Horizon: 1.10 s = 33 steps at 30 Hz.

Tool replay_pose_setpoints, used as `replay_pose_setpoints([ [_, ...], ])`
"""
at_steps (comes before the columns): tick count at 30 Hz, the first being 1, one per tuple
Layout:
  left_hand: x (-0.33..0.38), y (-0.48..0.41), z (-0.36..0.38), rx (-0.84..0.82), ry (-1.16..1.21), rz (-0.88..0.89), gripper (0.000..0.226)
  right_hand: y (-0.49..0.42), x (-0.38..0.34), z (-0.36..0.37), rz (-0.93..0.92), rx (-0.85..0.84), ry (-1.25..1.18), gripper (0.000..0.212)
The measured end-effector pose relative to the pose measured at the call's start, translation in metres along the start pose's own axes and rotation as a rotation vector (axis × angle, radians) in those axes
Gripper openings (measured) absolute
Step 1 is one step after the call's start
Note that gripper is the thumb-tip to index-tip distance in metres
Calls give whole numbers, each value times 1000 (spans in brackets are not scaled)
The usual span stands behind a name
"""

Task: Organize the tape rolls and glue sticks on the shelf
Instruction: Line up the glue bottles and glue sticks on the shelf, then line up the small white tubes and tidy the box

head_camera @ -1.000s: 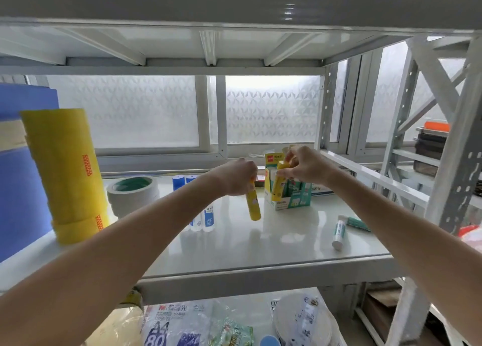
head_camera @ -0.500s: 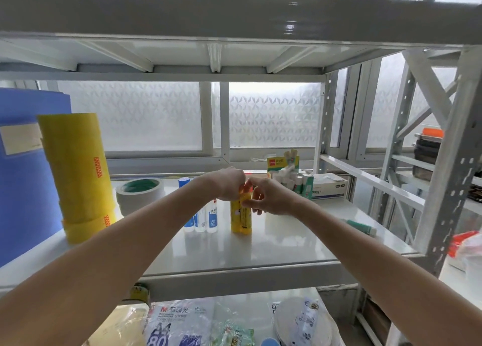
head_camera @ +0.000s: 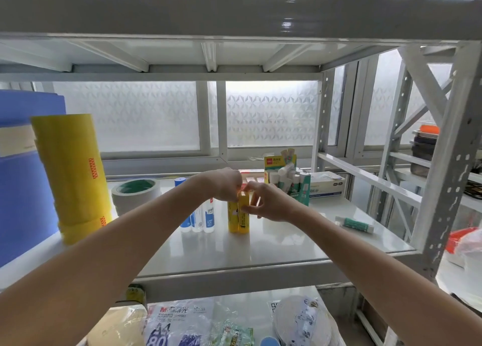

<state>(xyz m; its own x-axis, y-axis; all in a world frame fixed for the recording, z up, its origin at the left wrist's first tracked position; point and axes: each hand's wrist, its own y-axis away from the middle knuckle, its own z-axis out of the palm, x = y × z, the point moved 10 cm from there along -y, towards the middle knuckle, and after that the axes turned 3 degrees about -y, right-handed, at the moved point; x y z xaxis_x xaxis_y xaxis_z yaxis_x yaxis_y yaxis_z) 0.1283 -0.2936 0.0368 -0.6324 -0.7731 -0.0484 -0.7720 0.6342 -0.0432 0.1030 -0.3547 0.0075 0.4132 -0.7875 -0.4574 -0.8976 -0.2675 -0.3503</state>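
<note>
Near the middle of the frame we see our left hand and right hand meeting over two yellow glue sticks that stand upright, touching, on the white shelf; the left hand's fingers close on their tops and the right hand's fingertips pinch the nearer stick's side. The print on the sticks is too small to read. Just left stand three white glue bottles with blue labels, lettering illegible. Further left sits a white tape roll with a green core, then a tall stack of yellow tape rolls bearing red printed marks. Right of centre, an open yellow box with a red logo holds green-and-white glue sticks, and one lone green stick lies flat toward the right edge. At the bottom, a paper pack reads "A4 80".
</note>
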Motion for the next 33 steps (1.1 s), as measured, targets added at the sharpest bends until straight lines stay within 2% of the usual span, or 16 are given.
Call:
replay_pose_setpoints([
  [6,17,-1,-19,57,-14,20,26,7,17,-9,72,-32,-5,42],
  [9,36,-9,-36,160,-20,48,26,14,37,-50,128,160,126,38],
  [11,53,-16,-41,230,-28,54,26,23,57,-85,209,334,229,49],
  [12,61,-20,-40,253,-28,45,26,27,71,-95,258,358,293,57],
  [14,76,-32,-25,247,-10,21,24,28,98,-91,329,262,392,68],
  [16,87,-47,5,187,29,7,22,28,118,-74,312,167,437,72],
  [19,92,-70,59,89,195,-41,42,35,127,-62,236,247,477,73],
  [21,95,-78,75,115,259,-67,56,39,129,-57,218,288,434,76],
  [23,97,-81,74,198,271,-66,50,39,131,-55,206,299,395,78],
  [26,105,-81,69,290,204,-9,42,37,133,-59,198,295,381,72],
  [30,117,-74,56,380,147,98,42,35,123,-62,162,304,409,54],
  [33,117,-73,40,423,171,129,31,31,116,-66,130,330,380,38],
])
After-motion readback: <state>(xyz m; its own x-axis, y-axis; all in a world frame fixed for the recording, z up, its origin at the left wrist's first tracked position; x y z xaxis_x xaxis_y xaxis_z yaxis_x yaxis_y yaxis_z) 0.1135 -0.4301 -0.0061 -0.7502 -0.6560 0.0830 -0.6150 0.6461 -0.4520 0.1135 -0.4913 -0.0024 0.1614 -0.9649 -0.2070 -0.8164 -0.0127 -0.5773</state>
